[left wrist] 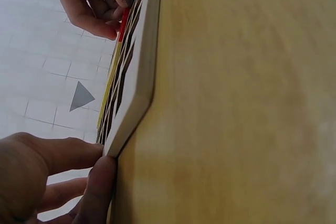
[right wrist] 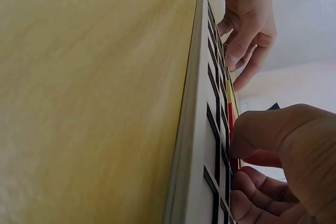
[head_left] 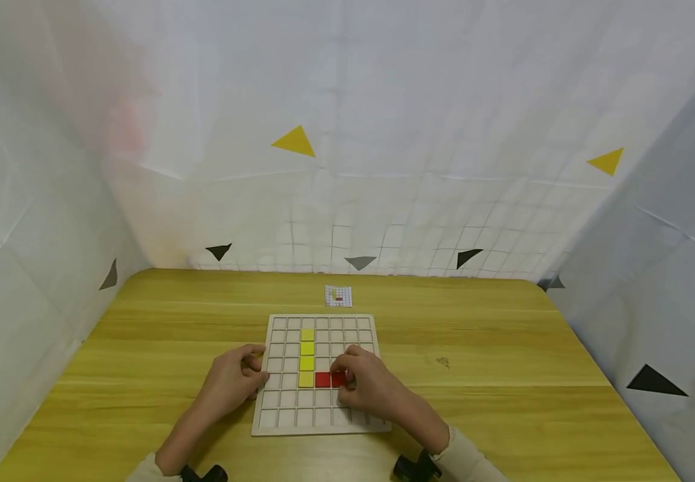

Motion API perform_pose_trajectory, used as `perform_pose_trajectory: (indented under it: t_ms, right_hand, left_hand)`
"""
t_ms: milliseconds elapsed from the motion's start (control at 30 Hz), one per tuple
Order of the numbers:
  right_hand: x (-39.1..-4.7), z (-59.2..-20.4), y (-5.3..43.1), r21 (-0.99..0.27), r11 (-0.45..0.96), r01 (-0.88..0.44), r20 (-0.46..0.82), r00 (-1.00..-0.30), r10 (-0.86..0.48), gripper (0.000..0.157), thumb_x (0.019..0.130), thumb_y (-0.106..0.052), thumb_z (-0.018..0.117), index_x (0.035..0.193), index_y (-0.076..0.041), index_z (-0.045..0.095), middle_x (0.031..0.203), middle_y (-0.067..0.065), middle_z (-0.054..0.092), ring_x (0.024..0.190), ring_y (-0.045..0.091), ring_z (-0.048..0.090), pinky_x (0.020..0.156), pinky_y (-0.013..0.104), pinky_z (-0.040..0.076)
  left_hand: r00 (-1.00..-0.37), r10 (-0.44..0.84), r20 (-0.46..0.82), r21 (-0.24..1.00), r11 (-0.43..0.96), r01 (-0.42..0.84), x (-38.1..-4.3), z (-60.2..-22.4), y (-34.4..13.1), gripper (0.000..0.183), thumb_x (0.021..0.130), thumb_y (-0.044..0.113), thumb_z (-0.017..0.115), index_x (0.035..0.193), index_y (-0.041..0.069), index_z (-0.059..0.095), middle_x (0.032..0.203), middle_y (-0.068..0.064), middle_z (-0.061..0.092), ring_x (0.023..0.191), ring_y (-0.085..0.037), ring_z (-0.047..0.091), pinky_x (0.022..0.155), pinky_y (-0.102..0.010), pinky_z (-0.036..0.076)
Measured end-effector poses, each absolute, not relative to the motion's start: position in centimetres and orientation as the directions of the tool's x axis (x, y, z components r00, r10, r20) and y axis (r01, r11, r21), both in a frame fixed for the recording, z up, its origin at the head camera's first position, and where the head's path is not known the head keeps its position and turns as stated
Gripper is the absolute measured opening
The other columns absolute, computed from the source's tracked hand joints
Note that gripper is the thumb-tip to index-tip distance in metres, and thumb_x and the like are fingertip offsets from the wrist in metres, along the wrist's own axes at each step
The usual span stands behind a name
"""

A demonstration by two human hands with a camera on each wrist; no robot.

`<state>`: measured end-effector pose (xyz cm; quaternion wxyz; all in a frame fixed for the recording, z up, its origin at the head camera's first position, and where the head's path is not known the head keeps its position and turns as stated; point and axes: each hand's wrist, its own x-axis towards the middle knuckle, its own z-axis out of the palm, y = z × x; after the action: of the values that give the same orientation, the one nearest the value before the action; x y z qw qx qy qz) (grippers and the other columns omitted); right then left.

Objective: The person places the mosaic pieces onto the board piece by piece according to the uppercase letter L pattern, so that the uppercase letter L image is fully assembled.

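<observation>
A pale grid board (head_left: 278, 418) lies on the table, with a column of several yellow square tiles (head_left: 306, 363) in it. To the right of the lowest yellow one sits a red tile (head_left: 322, 379). Beside that is a second red tile (head_left: 338, 379), which my right hand (head_left: 371, 385) pinches between thumb and fingers, low over its cell. In the right wrist view the fingertips (right wrist: 242, 142) are right at the red. My left hand (head_left: 229, 378) holds the board's left edge, thumb and fingers bent against it.
A small card (head_left: 338, 296) printed with a grid and coloured squares lies behind the board. The wooden table (head_left: 474, 341) is enclosed by white sheets (head_left: 444, 100) with yellow, black and grey triangles. Black wrist mounts (head_left: 416, 466) show at the bottom.
</observation>
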<state>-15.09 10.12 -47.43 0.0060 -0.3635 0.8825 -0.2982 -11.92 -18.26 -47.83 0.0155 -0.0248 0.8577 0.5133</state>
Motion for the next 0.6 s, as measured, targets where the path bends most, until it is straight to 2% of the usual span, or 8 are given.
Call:
perform_pose_trajectory:
  t_ms: [600]
  right_hand:
    - [-15.14, -47.51, 10.56, -0.535, 0.559, -0.634, 0.216, -0.742, -0.634, 0.027, 0.076, -0.005, 0.077, 0.103, -0.009, 0.072, 0.090, -0.002, 0.057, 0.075, 0.011, 0.051, 0.062, 0.018, 0.047]
  left_hand:
    - [-0.997, -0.026, -0.072, 0.882, 0.465, -0.076, -11.94, -47.93, -18.15, 0.048, 0.082, -0.004, 0.076, 0.128, -0.003, 0.063, 0.089, -0.007, 0.061, 0.071, -0.016, 0.066, 0.051, -0.029, 0.057]
